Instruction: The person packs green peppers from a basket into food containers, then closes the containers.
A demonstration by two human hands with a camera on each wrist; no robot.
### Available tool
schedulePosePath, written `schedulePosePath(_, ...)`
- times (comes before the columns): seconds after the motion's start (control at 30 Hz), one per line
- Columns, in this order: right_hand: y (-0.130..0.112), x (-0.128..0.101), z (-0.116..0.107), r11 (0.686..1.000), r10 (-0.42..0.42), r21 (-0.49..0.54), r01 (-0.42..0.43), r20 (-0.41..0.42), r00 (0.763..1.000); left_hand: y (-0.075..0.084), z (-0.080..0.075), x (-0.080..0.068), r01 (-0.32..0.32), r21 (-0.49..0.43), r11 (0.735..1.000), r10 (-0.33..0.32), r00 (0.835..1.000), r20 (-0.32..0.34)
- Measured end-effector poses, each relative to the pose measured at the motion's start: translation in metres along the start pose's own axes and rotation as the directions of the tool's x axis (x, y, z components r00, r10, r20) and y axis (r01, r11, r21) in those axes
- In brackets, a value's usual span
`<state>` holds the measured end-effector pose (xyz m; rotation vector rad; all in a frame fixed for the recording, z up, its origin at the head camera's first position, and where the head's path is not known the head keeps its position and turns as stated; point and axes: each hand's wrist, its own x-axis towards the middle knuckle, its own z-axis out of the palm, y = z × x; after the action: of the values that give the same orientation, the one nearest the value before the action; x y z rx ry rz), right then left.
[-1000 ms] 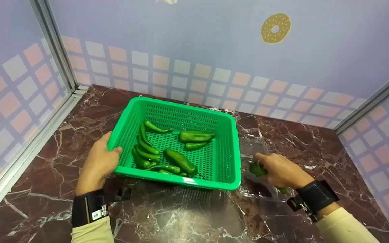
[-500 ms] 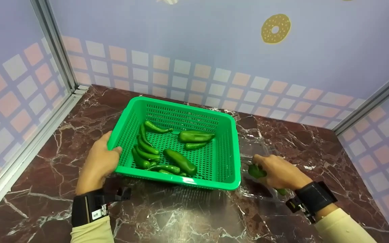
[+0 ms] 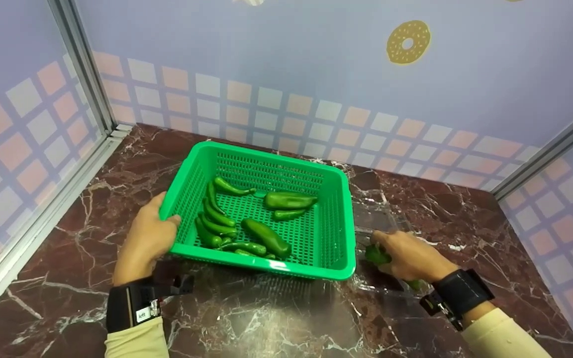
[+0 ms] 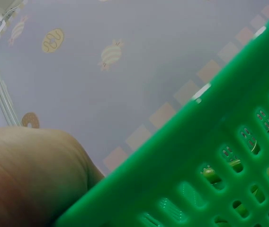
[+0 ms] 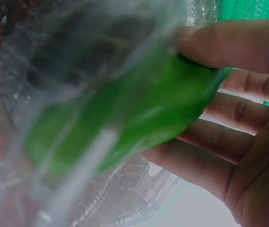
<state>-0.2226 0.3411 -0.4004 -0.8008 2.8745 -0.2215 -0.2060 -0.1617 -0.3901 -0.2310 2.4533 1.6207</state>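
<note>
We see a rectangular green plastic basket [image 3: 261,209], its walls and floor pierced with rows of small slots, resting on a glossy, dark red marble counter [image 3: 266,318] veined in white. Inside it lie smooth, tapered green peppers [image 3: 246,223], most of them slender and curved, clustered toward the basket's 8 o'clock corner, with two stouter ones near its centre. The left hand [image 3: 143,244] grips the basket's rim at 9 o'clock, thumb hooked over the edge and fingers under it; the left wrist view shows the rim's thick, rounded lip pressed against the palm. At the basket's 3 o'clock side, just beside its wall, stands a clear plastic container [image 3: 377,226], thin and crinkled, with bright reflections. The right hand [image 3: 406,254] is closed around a green pepper [image 5: 125,113], thumb on top and fingers curled beneath, low inside that container. The pepper is glossy and blunt-ended; in the head view its long axis runs from about 10 o'clock to 4 o'clock, the visible end [image 3: 377,254] pointing toward the basket. Both wrists wear black straps.
</note>
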Motion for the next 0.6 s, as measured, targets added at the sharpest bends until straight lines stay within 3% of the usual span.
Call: schedulePosePath(0.6,0.0013,0.0,0.0069,0.993,-0.117,-0.019,0.116,-0.056,0.992,0.0019,-0.0012,-0.0015,0.017,0.008,1.0,-0.017,1.0,0.01)
